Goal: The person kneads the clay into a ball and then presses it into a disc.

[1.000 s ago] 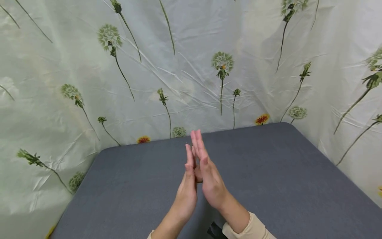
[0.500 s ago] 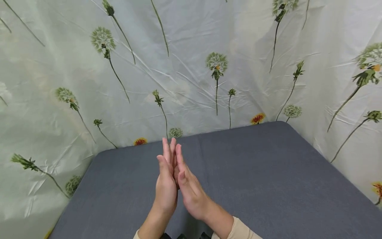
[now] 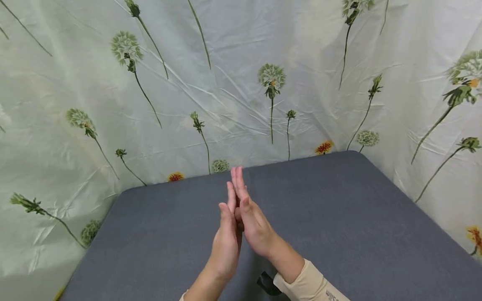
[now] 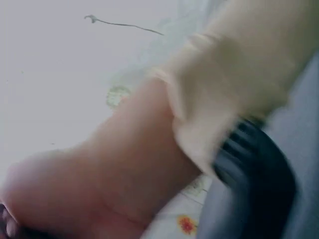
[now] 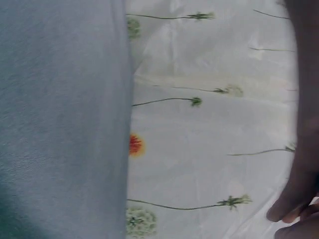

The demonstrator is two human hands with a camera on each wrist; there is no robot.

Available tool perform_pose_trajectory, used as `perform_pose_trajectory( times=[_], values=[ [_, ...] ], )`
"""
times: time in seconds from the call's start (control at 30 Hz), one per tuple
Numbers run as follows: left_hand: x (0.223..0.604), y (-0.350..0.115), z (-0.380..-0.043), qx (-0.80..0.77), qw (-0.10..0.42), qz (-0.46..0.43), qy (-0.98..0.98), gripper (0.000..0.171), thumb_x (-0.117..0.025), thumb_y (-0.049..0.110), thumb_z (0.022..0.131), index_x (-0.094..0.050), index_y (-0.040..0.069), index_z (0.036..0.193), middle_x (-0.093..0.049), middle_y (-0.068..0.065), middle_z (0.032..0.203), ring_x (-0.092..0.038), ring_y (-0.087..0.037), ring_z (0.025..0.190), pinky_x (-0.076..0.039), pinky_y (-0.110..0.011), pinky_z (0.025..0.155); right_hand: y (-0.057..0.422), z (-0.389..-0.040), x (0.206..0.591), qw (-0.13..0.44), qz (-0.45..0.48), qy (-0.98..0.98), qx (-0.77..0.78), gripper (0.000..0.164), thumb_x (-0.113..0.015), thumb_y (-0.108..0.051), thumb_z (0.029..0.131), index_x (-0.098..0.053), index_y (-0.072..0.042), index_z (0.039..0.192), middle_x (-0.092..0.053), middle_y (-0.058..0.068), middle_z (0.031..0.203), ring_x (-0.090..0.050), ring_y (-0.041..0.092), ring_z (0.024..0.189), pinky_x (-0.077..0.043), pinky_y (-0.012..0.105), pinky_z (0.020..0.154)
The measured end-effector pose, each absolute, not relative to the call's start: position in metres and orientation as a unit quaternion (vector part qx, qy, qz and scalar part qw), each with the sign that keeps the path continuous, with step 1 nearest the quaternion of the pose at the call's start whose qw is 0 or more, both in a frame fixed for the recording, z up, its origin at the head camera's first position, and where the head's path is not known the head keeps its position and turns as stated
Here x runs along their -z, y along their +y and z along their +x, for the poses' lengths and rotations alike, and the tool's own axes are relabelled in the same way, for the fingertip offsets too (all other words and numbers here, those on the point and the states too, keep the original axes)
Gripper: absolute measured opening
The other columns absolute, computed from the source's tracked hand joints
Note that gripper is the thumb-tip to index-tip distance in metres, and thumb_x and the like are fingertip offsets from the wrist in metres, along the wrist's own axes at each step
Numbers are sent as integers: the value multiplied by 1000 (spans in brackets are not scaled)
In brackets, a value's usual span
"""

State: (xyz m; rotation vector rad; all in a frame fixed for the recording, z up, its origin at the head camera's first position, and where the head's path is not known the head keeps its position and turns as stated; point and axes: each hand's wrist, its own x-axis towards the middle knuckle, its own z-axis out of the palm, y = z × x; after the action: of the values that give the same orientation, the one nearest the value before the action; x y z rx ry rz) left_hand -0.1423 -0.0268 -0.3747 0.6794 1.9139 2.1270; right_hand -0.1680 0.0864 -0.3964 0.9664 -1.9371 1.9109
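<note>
My left hand (image 3: 226,242) and right hand (image 3: 260,230) face each other palm to palm in the head view, raised over the grey surface. Fingers of both are straight and point up and away; the right fingertips reach farther than the left. In the narrow gap between the palms a small rounded reddish-brown shape (image 3: 238,214) shows; I cannot tell whether it is an object or part of a finger. In the left wrist view the heel of the right hand (image 4: 65,189) and its forearm fill much of the picture. Dark fingers (image 5: 286,209) edge into the right wrist view.
A grey padded surface (image 3: 339,217) spreads beneath the hands. Behind it hangs a pale curtain (image 3: 241,92) printed with dandelions and orange flowers. A black wrist-worn device (image 3: 268,283) sits by the rolled cream sleeve (image 3: 305,280) of the right arm.
The palms slide along each other: half a second ago the left fingertips reached farther, and now the right ones do. Both hands moved left, then partly back right.
</note>
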Motion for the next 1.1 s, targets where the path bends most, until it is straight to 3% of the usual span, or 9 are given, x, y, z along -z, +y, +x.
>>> perform_pose_trajectory(
  times=[0.07,0.2,0.33,0.5,0.7,0.8,0.93,1.1],
  values=[
    [372,-28,-146,-742,97,208,630,72,-1,67,110,11,31,172,16,20,177,10,-17,168,3,-57,135,84,-168,401,133,340,-675,-641,67,-6,-49,117,9,-14,173,7,1,182,9,14,169,1,19,133],
    [371,-34,-157,-774,71,167,606,78,-5,73,108,5,32,173,-1,20,179,-5,-12,169,-4,-49,137,76,-163,406,149,352,-711,-591,64,-7,-41,119,7,-10,172,10,5,182,13,19,169,8,24,133],
    [370,-44,-169,-781,28,154,604,77,-7,73,107,6,35,173,-13,14,180,-10,-13,169,-10,-47,137,65,-153,406,148,377,-721,-563,58,-10,-29,120,5,-8,172,11,12,182,14,26,169,8,25,134],
    [376,-38,-172,-757,33,201,621,71,-8,64,112,8,31,173,-12,4,182,-6,-19,170,-7,-47,136,69,-146,396,186,382,-691,-584,58,-11,-26,120,-2,-3,172,3,14,182,7,26,169,6,27,135],
    [381,-19,-159,-690,19,249,679,55,-4,47,118,8,43,171,3,20,180,0,-10,168,-2,-50,136,84,-152,386,217,371,-681,-593,65,-6,-41,119,-2,-3,172,-3,12,182,1,18,170,2,26,135],
    [375,-22,-151,-708,21,236,665,58,-2,53,116,8,40,171,3,23,179,1,-11,168,0,-53,136,85,-156,389,182,362,-678,-613,69,-4,-48,117,2,-8,173,1,7,183,4,15,169,1,21,134],
    [364,-34,-148,-752,31,212,623,69,-2,66,110,10,37,172,-2,16,181,-1,-13,169,0,-50,136,76,-154,398,140,356,-674,-632,65,-4,-46,117,6,-14,173,8,1,183,7,14,169,1,16,131],
    [362,-48,-157,-780,26,207,590,75,-5,71,109,10,35,173,-10,6,182,1,-17,170,0,-49,137,56,-139,392,184,407,-674,-588,61,-6,-36,119,1,-7,173,5,10,182,9,27,169,7,27,134]
  ],
)
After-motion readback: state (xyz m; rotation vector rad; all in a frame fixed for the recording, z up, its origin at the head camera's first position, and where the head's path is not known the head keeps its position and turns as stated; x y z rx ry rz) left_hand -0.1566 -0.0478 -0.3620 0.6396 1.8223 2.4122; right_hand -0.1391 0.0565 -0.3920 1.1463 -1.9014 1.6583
